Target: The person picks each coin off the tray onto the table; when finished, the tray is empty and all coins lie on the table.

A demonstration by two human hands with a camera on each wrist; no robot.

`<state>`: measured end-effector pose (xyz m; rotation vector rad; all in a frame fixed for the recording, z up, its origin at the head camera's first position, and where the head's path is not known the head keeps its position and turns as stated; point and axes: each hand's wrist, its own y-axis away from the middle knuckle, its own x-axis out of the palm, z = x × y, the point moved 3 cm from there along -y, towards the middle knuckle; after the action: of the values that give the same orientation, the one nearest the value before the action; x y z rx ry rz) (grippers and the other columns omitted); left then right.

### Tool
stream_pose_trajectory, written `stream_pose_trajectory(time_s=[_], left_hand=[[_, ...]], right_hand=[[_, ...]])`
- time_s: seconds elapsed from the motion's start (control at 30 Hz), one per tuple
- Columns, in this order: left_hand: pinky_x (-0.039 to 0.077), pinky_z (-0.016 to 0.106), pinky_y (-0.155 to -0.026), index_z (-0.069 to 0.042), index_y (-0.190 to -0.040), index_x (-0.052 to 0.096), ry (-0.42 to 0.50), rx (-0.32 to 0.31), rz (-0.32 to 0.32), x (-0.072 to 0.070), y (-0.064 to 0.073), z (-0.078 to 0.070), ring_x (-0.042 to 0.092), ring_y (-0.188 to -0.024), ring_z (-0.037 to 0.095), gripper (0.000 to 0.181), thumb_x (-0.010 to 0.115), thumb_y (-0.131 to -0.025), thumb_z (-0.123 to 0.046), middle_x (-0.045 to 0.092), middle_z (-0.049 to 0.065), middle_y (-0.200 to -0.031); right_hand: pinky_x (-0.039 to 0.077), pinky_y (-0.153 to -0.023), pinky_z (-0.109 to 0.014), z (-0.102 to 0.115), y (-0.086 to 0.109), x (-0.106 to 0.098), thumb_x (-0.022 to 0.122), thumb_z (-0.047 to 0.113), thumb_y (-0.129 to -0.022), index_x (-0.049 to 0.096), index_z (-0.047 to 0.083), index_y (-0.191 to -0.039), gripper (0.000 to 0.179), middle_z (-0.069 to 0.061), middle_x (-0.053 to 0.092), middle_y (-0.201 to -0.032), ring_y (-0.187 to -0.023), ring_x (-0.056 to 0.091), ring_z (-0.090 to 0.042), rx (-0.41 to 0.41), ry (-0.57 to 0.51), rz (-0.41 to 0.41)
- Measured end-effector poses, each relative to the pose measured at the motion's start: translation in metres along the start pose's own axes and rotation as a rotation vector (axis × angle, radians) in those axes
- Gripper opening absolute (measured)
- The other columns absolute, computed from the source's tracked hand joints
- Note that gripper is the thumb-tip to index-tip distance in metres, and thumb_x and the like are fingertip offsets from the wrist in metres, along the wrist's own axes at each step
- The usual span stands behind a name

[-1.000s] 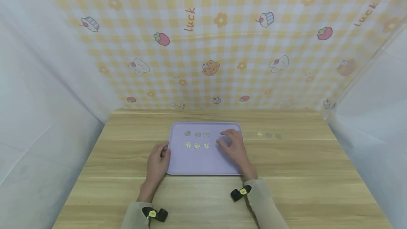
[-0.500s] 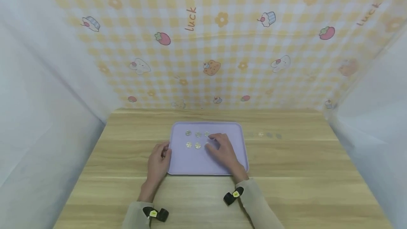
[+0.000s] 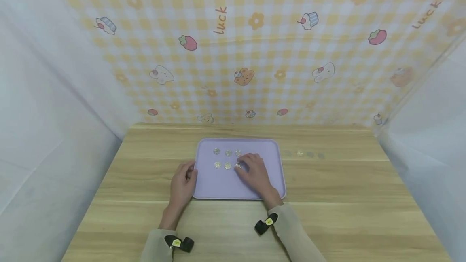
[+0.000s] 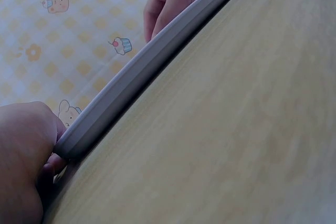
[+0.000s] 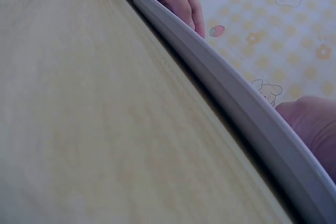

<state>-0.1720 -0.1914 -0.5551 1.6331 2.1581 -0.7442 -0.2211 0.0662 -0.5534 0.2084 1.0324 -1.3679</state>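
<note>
Lilac tray [image 3: 218, 185] — shallow, round-cornered — bearing small shiny coins [image 3: 217, 165].

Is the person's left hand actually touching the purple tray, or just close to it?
Touching. The left wrist view shows it: the left hand meets the corner of the purple tray, with no gap at the rim.

The left hand [image 3: 183, 183] grips the tray [image 3: 218, 187] by its left edge, with the sleeved left forearm [image 3: 157, 248] slanting up toward the near left corner. The right hand [image 3: 256, 176] is over the tray, between its middle and its right edge, thumb [image 3: 241, 172] and index finger [image 3: 245, 157] bent toward each other with a gap between the tips; contact there is too small to tell. The right forearm [image 3: 296, 233] leans inward, its bare wrist [image 3: 273, 198] crossing the near edge close to the near right corner.
</note>
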Motion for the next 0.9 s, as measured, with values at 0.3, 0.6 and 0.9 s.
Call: stream_pose_trajectory(time_s=[0.3, 0.6, 0.9], left_hand=[[0.049, 0.022, -0.068, -0.002, -0.127, 0.064, -0.016, -0.024, 0.005, 0.0012, -0.0004, -0.0012, 0.056, -0.081, 0.015, 0.032, 0.061, -0.096, -0.012, 0.063, 0.007, -0.101], [0.048, 0.021, -0.066, -0.002, -0.125, 0.065, -0.018, -0.008, -0.008, -0.0003, -0.0007, -0.0036, 0.055, -0.08, 0.015, 0.031, 0.062, -0.095, -0.01, 0.063, 0.007, -0.098], [0.046, 0.021, -0.065, 0.0, -0.125, 0.065, -0.008, 0.002, 0.0, -0.001, 0.0012, -0.0041, 0.053, -0.078, 0.015, 0.031, 0.063, -0.095, -0.007, 0.061, 0.008, -0.096]], right_hand=[[0.045, -0.087, -0.039, -0.0003, 0.0021, -0.0003, 0.078, 0.028, -0.084, 0.075, 0.011, -0.102, 0.024, -0.003, 0.064, -0.097, -0.095, 0.055, -0.023, 0.04, 0.055, 0.037], [0.045, -0.088, -0.041, 0.0023, -0.0013, -0.001, 0.077, 0.025, -0.086, 0.074, 0.012, -0.102, 0.021, -0.004, 0.066, -0.099, -0.097, 0.057, -0.024, 0.132, 0.028, 0.068], [0.043, -0.089, -0.04, 0.0002, -0.0004, 0.0001, 0.075, 0.025, -0.086, 0.07, 0.012, -0.1, 0.02, -0.003, 0.066, -0.097, -0.094, 0.056, -0.021, 0.17, -0.017, 0.074]])
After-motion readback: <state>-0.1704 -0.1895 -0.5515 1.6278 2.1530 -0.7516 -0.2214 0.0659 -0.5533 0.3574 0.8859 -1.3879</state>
